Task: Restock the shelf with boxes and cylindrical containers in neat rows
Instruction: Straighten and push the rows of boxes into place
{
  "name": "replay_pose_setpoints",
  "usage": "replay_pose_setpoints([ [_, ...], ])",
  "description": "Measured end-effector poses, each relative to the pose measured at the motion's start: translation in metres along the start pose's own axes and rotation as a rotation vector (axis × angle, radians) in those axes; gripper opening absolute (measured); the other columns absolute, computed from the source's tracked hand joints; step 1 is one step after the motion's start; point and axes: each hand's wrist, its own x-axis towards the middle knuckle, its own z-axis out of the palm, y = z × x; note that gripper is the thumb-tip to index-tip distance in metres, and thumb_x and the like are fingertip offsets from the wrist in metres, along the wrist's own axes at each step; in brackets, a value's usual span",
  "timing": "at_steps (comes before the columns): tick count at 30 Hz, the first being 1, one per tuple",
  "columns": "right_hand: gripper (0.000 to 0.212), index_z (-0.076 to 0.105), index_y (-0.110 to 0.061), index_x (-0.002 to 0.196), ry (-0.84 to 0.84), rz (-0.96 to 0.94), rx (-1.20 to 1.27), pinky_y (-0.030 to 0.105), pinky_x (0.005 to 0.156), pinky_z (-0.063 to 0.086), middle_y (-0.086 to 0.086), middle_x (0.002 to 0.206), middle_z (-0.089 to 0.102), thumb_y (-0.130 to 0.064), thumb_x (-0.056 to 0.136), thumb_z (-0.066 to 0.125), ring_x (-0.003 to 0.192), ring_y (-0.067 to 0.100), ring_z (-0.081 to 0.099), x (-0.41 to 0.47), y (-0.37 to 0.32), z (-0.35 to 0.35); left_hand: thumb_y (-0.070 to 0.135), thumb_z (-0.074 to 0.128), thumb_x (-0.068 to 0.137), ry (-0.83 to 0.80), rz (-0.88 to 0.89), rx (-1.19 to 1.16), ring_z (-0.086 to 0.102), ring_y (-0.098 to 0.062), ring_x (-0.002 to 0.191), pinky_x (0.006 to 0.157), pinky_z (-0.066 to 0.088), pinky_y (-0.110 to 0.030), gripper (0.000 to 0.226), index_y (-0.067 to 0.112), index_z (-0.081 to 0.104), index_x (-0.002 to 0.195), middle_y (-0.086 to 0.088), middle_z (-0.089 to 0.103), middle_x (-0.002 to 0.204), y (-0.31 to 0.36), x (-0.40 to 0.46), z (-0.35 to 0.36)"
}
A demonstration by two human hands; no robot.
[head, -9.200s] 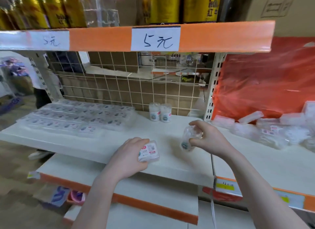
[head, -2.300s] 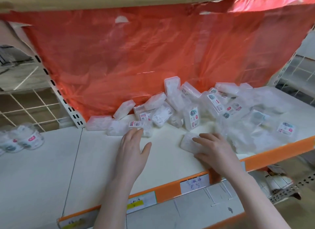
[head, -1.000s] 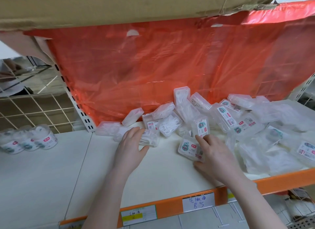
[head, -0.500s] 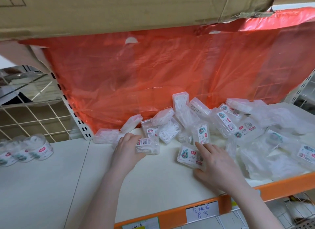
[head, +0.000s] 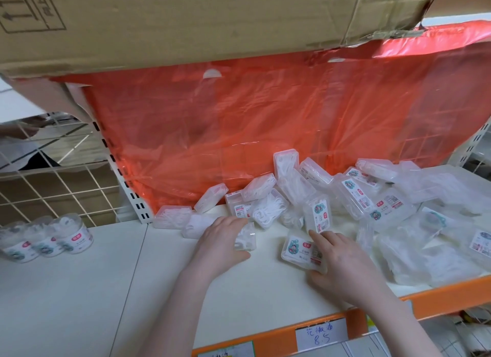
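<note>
A loose heap of clear plastic floss-pick boxes [head: 356, 194] lies on the white shelf [head: 127, 290] against an orange plastic sheet. My left hand [head: 221, 243] grips one clear box [head: 245, 239] at the heap's left edge, fingers over its top and thumb below. My right hand [head: 342, 263] holds a labelled box [head: 301, 250] lying flat in front of the heap, thumb under its near edge, index finger stretched along its right side. Three cylindrical containers [head: 45, 238] with white labels stand in a row at the far left of the shelf.
A cardboard box [head: 212, 19] hangs low overhead. The orange sheet [head: 265, 117] covers the shelf's back. A wire grid panel [head: 53, 176] and a slotted upright [head: 125, 181] stand left. The orange shelf edge [head: 438, 295] carries a handwritten price tag [head: 320, 332].
My left hand has closed round the clear box at the heap's left edge. My right hand stays on the labelled box. The view has drifted slightly.
</note>
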Motion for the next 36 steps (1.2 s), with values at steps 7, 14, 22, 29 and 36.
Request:
replay_pose_setpoints([
  [7,0.075,0.070,-0.010,0.099,-0.013,-0.008,0.005,0.025,0.053,0.051,-0.003,0.075,0.062,-0.042,0.032,0.072,0.060,0.017,0.061,-0.008,0.004,-0.003,0.032,0.062,0.083,-0.038,0.023,0.064,0.032,-0.013,0.131,0.103,0.028,-0.024,0.066,0.029,0.033,0.142,0.008,0.040,0.139,0.015,0.010,0.005],
  [14,0.074,0.025,-0.020,0.145,-0.069,-0.035,0.044,0.024,0.097,0.034,-0.003,0.131,0.044,-0.042,0.079,0.051,0.119,0.017,0.044,-0.014,-0.001,-0.020,0.034,0.068,0.077,0.065,-0.152,-0.157,0.043,-0.011,0.122,0.096,0.038,-0.028,0.058,0.029,0.045,0.130,0.010,0.042,0.132,0.016,0.001,-0.014],
  [22,0.074,0.030,-0.023,0.142,-0.048,-0.092,0.090,0.025,0.095,0.038,-0.006,0.129,0.046,-0.045,0.076,0.053,0.119,0.015,0.044,-0.012,-0.004,-0.022,0.047,0.071,0.071,0.187,-0.376,-0.368,0.046,-0.008,0.107,0.082,0.035,-0.024,0.049,0.030,0.055,0.115,0.009,0.049,0.119,0.003,-0.036,-0.051],
  [29,0.078,0.054,-0.012,0.131,-0.034,-0.188,0.255,0.033,0.083,0.047,0.003,0.111,0.061,-0.032,0.059,0.076,0.102,0.026,0.060,-0.015,-0.014,-0.014,0.052,0.072,0.067,0.329,-0.608,-0.373,0.050,-0.013,0.094,0.070,0.036,-0.026,0.049,0.020,0.053,0.099,0.008,0.051,0.099,0.010,-0.091,-0.060],
  [36,0.076,0.038,-0.019,0.141,-0.029,-0.280,0.295,0.026,0.091,0.038,-0.002,0.130,0.050,-0.035,0.072,0.067,0.117,0.018,0.050,-0.028,-0.042,-0.017,0.060,0.060,0.056,0.371,-0.778,-0.330,0.053,-0.017,0.095,0.076,0.040,-0.029,0.050,0.029,0.053,0.094,0.001,0.053,0.106,0.003,-0.144,-0.069],
])
